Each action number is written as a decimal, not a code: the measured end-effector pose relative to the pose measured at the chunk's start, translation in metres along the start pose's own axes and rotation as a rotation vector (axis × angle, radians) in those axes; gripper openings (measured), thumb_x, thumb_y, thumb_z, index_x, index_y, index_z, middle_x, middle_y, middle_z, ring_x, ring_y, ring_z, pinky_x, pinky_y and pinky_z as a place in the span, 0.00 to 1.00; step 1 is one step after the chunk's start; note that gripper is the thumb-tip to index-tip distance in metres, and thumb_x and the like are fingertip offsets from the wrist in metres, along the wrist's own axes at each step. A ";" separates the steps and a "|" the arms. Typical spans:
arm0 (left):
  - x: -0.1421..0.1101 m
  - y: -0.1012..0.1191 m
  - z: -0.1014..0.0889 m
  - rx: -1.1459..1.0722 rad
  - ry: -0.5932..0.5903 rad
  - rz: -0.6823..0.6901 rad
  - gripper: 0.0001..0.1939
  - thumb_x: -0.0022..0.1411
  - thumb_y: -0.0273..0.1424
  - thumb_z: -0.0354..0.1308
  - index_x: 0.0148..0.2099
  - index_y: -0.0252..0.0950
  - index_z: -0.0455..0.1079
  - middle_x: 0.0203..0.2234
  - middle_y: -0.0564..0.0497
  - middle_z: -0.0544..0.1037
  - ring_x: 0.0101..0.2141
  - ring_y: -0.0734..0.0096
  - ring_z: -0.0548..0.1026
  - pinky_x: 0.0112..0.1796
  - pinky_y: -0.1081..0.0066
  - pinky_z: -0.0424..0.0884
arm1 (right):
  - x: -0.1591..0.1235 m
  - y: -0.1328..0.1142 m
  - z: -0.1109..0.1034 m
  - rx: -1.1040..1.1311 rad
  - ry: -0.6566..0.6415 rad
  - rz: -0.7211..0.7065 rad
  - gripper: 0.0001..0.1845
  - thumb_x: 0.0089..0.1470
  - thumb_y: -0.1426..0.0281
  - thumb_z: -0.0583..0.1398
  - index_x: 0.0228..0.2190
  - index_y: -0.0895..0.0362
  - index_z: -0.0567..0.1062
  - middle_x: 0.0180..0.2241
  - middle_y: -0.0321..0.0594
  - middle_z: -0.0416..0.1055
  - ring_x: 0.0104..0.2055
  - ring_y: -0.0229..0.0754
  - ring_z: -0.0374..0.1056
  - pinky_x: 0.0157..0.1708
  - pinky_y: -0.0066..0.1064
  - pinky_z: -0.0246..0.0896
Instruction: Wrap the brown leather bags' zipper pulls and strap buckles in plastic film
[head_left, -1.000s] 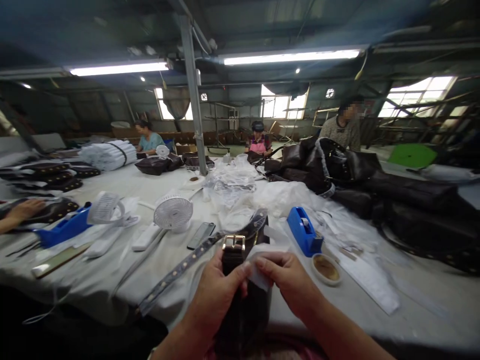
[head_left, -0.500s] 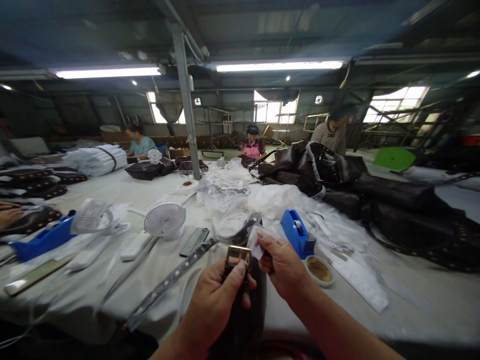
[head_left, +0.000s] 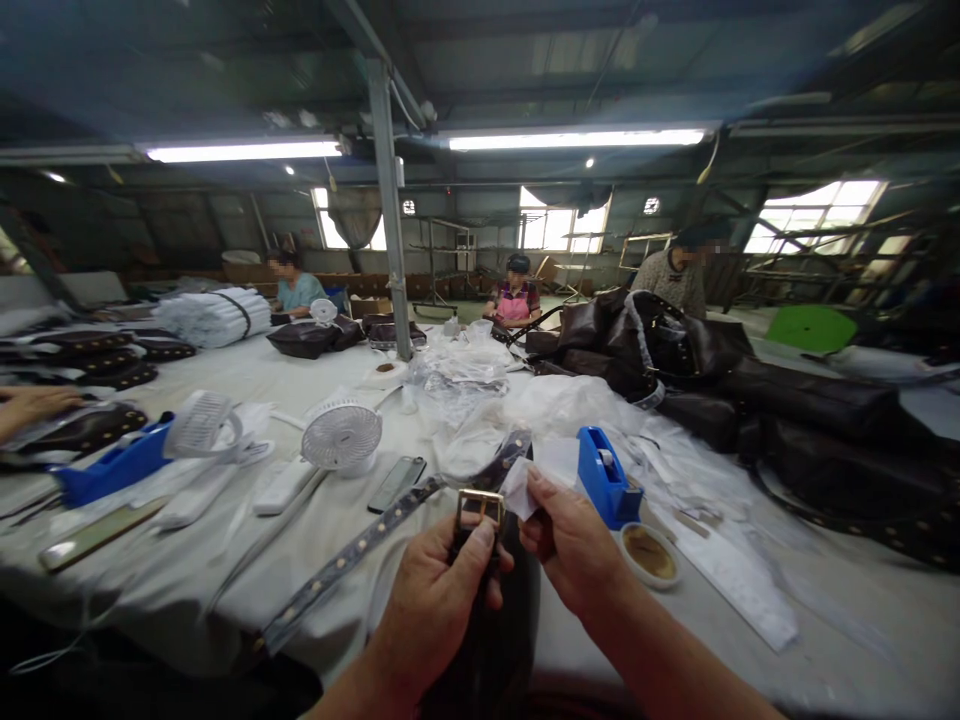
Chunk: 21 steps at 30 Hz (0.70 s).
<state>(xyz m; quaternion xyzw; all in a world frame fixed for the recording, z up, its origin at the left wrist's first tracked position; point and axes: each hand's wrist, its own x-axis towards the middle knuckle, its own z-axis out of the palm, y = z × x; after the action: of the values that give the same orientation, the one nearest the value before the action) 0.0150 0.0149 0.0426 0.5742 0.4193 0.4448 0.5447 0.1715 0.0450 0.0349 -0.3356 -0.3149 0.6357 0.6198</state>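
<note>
A gold-coloured belt buckle (head_left: 481,503) on a dark strap is gripped by my left hand (head_left: 442,585), with the thumb pressed on its lower bar. Pinched between the thumb and fingers of my right hand (head_left: 574,535) is a piece of thin white paper (head_left: 520,488), its edge close beside the buckle. Below both hands lies a dark leather bag (head_left: 499,650), partly hidden by my left hand. A dark studded strap (head_left: 352,550), wrapped in clear film, runs diagonally across the table to the left of the buckle.
A blue tape dispenser (head_left: 606,480) and a round dish of brownish stuff (head_left: 649,556) stand right of my hands. To the left are a phone (head_left: 396,484) and a white fan (head_left: 341,436). Dark bags (head_left: 817,395) are heaped at right. Another person's hand (head_left: 37,408) shows at far left.
The view has turned slightly left, so the surroundings sit further right. My left hand keeps hold of the buckle, and my right hand still pinches the paper, with little movement.
</note>
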 end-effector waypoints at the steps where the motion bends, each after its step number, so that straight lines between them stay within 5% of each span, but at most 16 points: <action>1: -0.001 0.000 0.000 0.009 -0.001 0.004 0.20 0.68 0.46 0.54 0.36 0.33 0.74 0.23 0.50 0.76 0.21 0.76 0.70 0.26 0.76 0.64 | 0.000 0.000 0.001 -0.001 0.003 0.003 0.18 0.51 0.57 0.69 0.26 0.59 0.73 0.19 0.29 0.61 0.18 0.29 0.50 0.17 0.24 0.46; 11: -0.003 0.006 0.003 0.022 0.019 0.015 0.20 0.67 0.46 0.54 0.35 0.33 0.73 0.21 0.52 0.75 0.20 0.76 0.69 0.25 0.75 0.63 | -0.005 0.001 0.004 -0.009 -0.030 0.029 0.20 0.48 0.54 0.70 0.26 0.59 0.76 0.20 0.33 0.68 0.19 0.31 0.57 0.19 0.23 0.54; 21: -0.002 -0.012 0.002 0.016 -0.120 -0.013 0.20 0.68 0.45 0.53 0.36 0.33 0.72 0.26 0.49 0.78 0.21 0.78 0.70 0.25 0.76 0.62 | -0.006 0.001 0.005 0.027 -0.066 0.040 0.17 0.52 0.57 0.68 0.26 0.59 0.78 0.21 0.35 0.72 0.20 0.34 0.62 0.21 0.25 0.59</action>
<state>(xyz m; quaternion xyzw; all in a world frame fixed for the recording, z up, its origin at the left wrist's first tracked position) 0.0170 0.0130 0.0303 0.6015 0.3933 0.4023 0.5672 0.1663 0.0390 0.0370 -0.3122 -0.3199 0.6628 0.6008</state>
